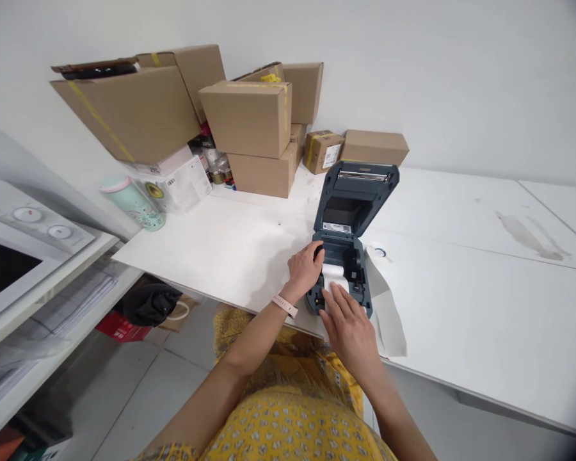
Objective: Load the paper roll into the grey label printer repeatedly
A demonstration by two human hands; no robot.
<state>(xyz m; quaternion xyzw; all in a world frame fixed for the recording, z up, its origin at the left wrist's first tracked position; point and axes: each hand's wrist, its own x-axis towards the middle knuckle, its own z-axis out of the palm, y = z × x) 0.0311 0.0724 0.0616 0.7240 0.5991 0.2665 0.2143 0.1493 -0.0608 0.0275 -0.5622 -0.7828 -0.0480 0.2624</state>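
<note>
A dark grey label printer (360, 259) sits at the table's front edge with its lid (358, 192) tipped up and back. Inside its bay lies a white roll of label paper (333, 271), whose free end runs toward me. My left hand (304, 269), wearing a pink wristband, is curled over the printer's left side wall beside the roll. On the paper's loose end my right hand (352, 323) rests with its fingers stretched out flat, covering the printer's front. A strip of pale backing paper (386, 314) lies on the table along the printer's right side.
Cardboard boxes (249, 118) are stacked against the wall at the back left. A mint-green tumbler (137, 205) leans near a white box (182, 186). At far left a microwave (24, 237) stands on a shelf. The white table (484, 301) extends to the right.
</note>
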